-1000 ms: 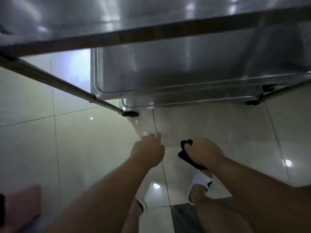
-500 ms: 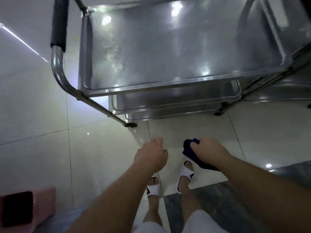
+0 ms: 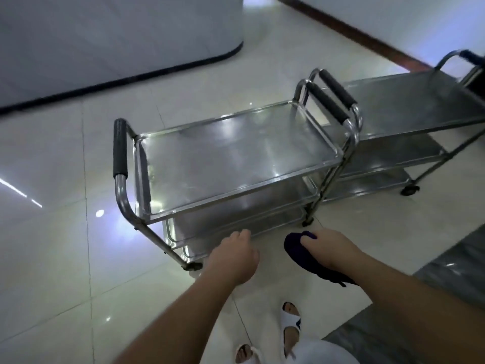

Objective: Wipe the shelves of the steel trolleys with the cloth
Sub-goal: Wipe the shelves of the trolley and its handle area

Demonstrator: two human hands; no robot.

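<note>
The right hand (image 3: 328,249) grips a dark cloth (image 3: 301,252). The left hand (image 3: 235,256) hangs loosely curled, holding nothing. A steel trolley (image 3: 231,164) stands just beyond both.

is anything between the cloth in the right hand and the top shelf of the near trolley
Nothing visible. The right hand holds the dark cloth in open air in front of the near trolley, whose top shelf lies bare; its handles stand only at the two ends.
</note>
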